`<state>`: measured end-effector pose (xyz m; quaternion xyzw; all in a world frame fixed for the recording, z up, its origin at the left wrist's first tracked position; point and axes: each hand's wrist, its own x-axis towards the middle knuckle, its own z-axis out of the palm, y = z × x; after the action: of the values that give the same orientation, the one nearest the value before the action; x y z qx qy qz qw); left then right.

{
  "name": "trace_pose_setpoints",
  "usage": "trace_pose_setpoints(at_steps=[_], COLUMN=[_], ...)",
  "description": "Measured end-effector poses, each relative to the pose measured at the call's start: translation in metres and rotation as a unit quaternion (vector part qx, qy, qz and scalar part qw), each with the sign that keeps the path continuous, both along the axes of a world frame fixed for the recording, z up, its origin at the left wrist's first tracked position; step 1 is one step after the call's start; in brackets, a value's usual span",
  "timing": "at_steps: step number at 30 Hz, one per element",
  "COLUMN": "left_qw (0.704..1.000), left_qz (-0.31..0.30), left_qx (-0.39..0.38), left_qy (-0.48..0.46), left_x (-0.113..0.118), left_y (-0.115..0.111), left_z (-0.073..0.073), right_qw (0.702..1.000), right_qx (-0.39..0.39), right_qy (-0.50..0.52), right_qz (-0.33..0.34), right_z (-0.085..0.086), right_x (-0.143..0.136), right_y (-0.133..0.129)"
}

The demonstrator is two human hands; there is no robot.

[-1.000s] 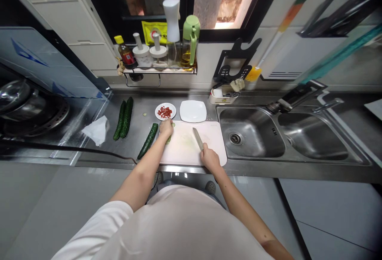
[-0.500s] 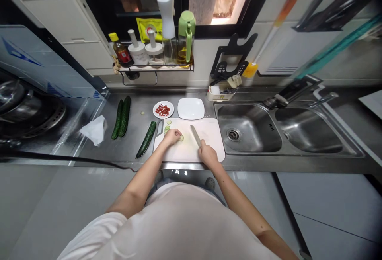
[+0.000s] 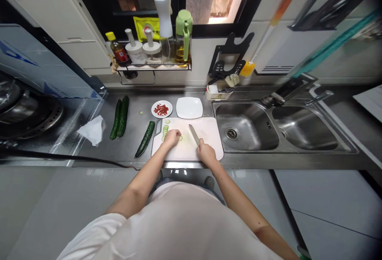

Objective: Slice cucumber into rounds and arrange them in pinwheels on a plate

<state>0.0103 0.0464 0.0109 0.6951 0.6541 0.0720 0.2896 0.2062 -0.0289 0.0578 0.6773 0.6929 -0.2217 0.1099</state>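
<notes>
My right hand (image 3: 207,152) is closed around the handle of a kitchen knife (image 3: 193,134), its blade pointing away from me over the white cutting board (image 3: 205,126). My left hand (image 3: 172,138) is over the board's left half with its fingers pinched together. A cucumber slice (image 3: 180,137) shows at those fingertips; whether it is gripped or lies on the board is hard to see. More cucumber slices (image 3: 165,128) lie in a row along the board's left side. A cucumber with a cut end (image 3: 145,139) rests on the counter just left of the board.
Behind the board stand a small plate of chopped red pieces (image 3: 161,109) and a white square plate (image 3: 189,108). Two whole cucumbers (image 3: 119,117) and a crumpled white tissue (image 3: 92,130) lie at left. A double sink (image 3: 247,126) is to the right. A condiment rack (image 3: 155,68) hangs above.
The whole view has shifted slightly. My left hand's fingers have drawn in a little near the slice. The knife and right hand keep the same place over the board.
</notes>
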Motion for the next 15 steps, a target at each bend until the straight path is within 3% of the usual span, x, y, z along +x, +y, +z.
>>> trace_pose_setpoints(at_steps=[9, 12, 15], left_qw=[0.991, 0.992, 0.997], left_qz=[-0.122, -0.111, -0.06], left_qx=[0.047, 0.057, 0.054], left_qy=[0.007, -0.007, 0.0], left_x=[-0.0021, -0.0038, -0.0078], left_y=[0.0059, 0.0061, 0.0046], left_z=[-0.0017, -0.0023, -0.0039], right_qw=[1.0, 1.0, 1.0], right_qx=[-0.004, -0.005, -0.004], right_qy=[-0.005, -0.005, -0.004], right_qz=[-0.002, -0.005, -0.004], right_z=[0.0013, 0.0014, 0.0013], right_x=[-0.0002, 0.0, -0.0002], right_y=[0.0001, 0.0002, 0.0003])
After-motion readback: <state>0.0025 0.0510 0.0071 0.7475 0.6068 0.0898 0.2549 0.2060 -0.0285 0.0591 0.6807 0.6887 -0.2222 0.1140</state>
